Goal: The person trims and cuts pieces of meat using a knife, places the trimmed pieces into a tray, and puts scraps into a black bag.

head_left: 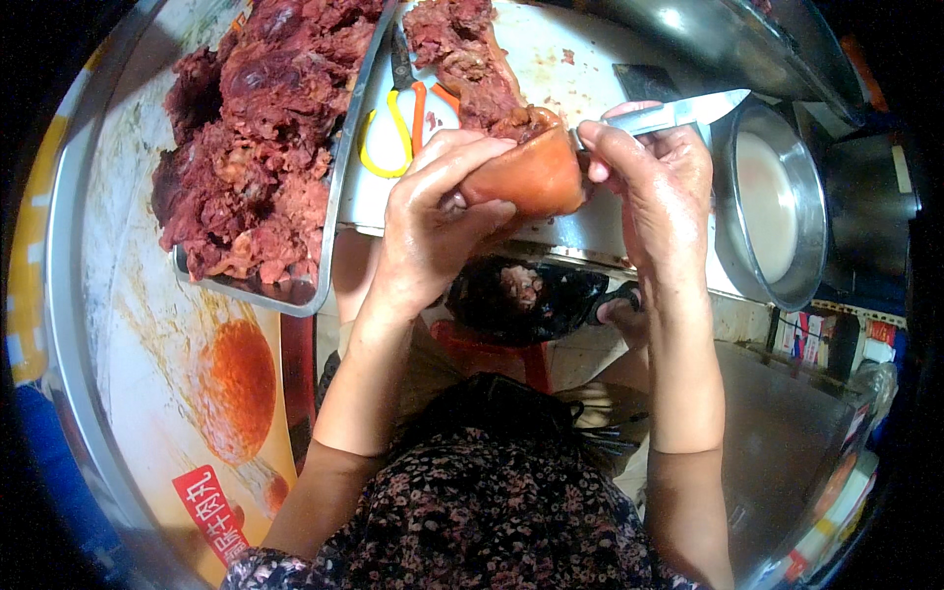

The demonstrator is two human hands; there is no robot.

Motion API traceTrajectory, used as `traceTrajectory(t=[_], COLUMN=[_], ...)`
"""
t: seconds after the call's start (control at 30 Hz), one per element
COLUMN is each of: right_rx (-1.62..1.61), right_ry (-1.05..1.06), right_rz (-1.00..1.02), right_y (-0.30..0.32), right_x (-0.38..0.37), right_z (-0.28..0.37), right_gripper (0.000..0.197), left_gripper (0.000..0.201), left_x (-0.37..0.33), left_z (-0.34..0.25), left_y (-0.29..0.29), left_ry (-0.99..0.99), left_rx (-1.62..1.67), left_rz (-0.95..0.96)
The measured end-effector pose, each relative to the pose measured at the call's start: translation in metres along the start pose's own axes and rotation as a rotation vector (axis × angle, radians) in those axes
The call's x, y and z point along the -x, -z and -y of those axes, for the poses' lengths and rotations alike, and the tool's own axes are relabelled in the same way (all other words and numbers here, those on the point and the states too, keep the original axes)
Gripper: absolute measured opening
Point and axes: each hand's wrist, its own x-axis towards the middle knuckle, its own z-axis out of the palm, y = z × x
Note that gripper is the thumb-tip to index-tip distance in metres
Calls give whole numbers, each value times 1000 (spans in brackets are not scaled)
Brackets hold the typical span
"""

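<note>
My left hand (423,221) is wrapped around a piece of cooked meat (531,177) with smooth orange-brown skin, held up over the near edge of the white work surface (551,39). My right hand (671,187) grips a knife (683,112), its blade pointing right and away from the meat. The right thumb and fingertips are close to the meat's right end; whether they touch it is unclear. Behind the held piece lies a strip of dark red shredded meat (460,59). To its left rest scissors (395,106) with yellow and orange handles.
A metal tray (326,236) heaped with dark red meat (265,128) stands at left. On the right is a metal bowl (811,197) of milky liquid. A large metal pan (708,29) is at the far right. Below the surface sits a black-lined container (580,290) with scraps.
</note>
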Motion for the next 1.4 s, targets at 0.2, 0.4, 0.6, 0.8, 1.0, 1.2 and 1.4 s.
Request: traceTrajectory(t=[0.2, 0.4, 0.6, 0.8, 1.0, 1.2, 1.4], right_rx=[44, -19, -1, 48, 21, 85, -43], right_ry=[49, 19, 78, 50, 82, 74, 116], right_rz=[32, 3, 22, -17, 24, -23, -38], right_y=[-3, 1, -6, 1, -7, 0, -11], right_x=[-3, -2, -2, -2, -1, -3, 0], right_z=[-6, -8, -9, -8, -5, -9, -7], right_gripper=[13, 11, 14, 13, 12, 10, 6], left_gripper=[47, 48, 48, 48, 48, 48, 49], left_x=[0, 1, 2, 2, 2, 2, 0], left_z=[-2, 3, 6, 6, 5, 7, 4], left_y=[-1, -1, -3, -2, -3, -3, -2], left_ry=[33, -14, -22, -28, -9, 1, -12], left_rx=[35, 26, 48, 70, 62, 79, 21], left_rz=[-8, -23, -27, -32, -28, -25, -19])
